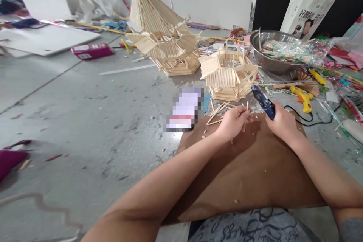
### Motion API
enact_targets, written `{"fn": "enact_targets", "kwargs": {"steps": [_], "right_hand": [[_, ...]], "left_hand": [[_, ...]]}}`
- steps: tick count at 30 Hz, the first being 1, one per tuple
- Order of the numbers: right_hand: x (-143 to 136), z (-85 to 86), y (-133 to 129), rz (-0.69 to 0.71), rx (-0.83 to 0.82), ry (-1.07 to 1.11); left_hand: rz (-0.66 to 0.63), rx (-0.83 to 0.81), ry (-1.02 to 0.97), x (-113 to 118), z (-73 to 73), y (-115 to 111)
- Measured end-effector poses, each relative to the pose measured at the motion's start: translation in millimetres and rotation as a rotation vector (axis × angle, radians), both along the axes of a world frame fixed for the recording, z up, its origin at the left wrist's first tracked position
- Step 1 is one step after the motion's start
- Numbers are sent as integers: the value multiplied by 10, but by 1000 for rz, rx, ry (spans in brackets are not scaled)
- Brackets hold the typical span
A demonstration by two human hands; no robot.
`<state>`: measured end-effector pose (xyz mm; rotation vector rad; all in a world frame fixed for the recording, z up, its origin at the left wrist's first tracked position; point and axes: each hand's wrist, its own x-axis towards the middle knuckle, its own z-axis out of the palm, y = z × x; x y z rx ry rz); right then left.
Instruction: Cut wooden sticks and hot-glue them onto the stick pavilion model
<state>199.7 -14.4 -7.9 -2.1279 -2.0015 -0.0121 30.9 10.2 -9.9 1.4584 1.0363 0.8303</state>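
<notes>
Between the fingertips of my left hand [234, 123] a short wooden stick [247, 104] points upward. My right hand [280, 121] is closed around a dark blue hand tool [263, 102] with whitish marks; its exact kind is unclear. The tool tilts up and left, apart from the stick. Loose wooden sticks [217, 115] lie beside my left hand, on and around the edge of a brown sheet [255, 174]. Just beyond my hands stands a small stick-built pavilion tier [224, 77]. Behind it, to the left, rises a larger stick pavilion [167, 45] with a pointed roof.
A phone [184, 109] lies left of the sticks. On the right are a yellow glue gun [303, 98] with a black cord, a metal bowl [255, 51] of wrapped sticks, and a white bag [300, 3]. A purple packet [92, 51] rests on the grey floor [113, 121].
</notes>
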Motion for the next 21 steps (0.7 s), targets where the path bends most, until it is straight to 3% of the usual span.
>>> {"fn": "enact_targets", "kwargs": {"steps": [9, 21], "right_hand": [[56, -190, 30, 164, 162, 9], [69, -181, 8, 256, 158, 35]], "left_hand": [[-40, 22, -86, -33, -106, 55], [-98, 167, -8, -59, -138, 41]]}}
